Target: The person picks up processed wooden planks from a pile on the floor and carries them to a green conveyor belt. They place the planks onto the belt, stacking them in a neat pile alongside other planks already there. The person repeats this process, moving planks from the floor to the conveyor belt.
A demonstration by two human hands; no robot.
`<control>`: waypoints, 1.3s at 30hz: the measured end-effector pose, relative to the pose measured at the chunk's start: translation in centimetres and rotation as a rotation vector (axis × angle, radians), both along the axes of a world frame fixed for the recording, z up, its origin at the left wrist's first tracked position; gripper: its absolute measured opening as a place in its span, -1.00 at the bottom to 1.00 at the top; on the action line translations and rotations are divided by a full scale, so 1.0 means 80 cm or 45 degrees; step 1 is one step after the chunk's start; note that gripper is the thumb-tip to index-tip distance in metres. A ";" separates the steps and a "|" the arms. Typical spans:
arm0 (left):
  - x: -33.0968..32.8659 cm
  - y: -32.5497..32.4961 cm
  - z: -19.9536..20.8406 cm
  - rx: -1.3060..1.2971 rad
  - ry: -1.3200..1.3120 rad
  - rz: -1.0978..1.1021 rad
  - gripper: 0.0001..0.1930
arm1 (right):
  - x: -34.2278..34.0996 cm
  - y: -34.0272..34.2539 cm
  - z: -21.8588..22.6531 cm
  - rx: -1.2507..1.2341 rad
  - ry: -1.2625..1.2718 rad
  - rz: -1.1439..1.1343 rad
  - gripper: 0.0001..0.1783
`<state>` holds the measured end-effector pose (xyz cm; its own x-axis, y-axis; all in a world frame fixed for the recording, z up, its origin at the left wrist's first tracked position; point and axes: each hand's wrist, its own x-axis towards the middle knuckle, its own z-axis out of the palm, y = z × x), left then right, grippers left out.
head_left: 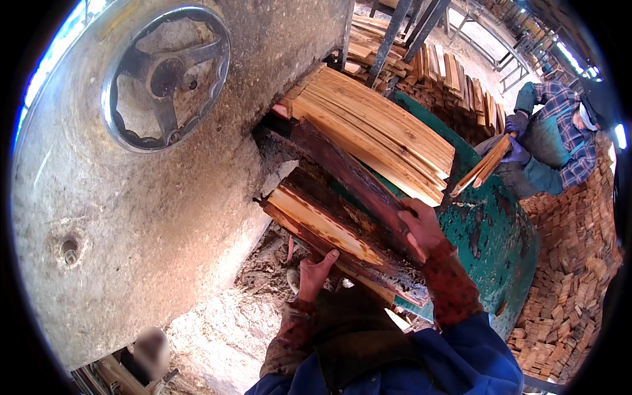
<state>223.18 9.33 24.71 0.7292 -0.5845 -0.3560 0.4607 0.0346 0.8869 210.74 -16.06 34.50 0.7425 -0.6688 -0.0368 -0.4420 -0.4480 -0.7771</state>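
My left hand (315, 275) grips the near edge of a bark-edged wood slab (322, 220), its thumb on top and its fingers mostly hidden underneath. The slab has a pale strip of bare wood between dark, wet-looking bark. Just beyond it lies a long dark board (355, 174), slanting from the machine toward me. My right hand (423, 227) is closed round the near end of that board. On the far side of the dark board rests a stack of sawn planks (375, 128), light orange-brown, which neither hand touches.
A large grimy machine housing (164, 210) with a handwheel (168, 78) stands at left. Under the wood is a green metal table (474, 243). Across it, another person (553, 138) in gloves holds thin wood strips (484, 166). Stacked wood pieces (569, 276) fill the right side.
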 end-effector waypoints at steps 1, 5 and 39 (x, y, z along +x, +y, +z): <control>0.001 0.001 0.003 0.012 0.014 -0.004 -0.57 | -0.014 0.003 0.006 0.067 0.017 0.010 -0.65; 0.004 0.004 -0.008 0.054 0.133 -0.103 -0.45 | -0.060 0.012 0.033 0.330 0.091 0.013 -0.64; 0.000 -0.001 0.015 0.048 -0.068 -0.001 -0.60 | 0.021 0.063 0.000 -0.321 0.110 0.508 -0.33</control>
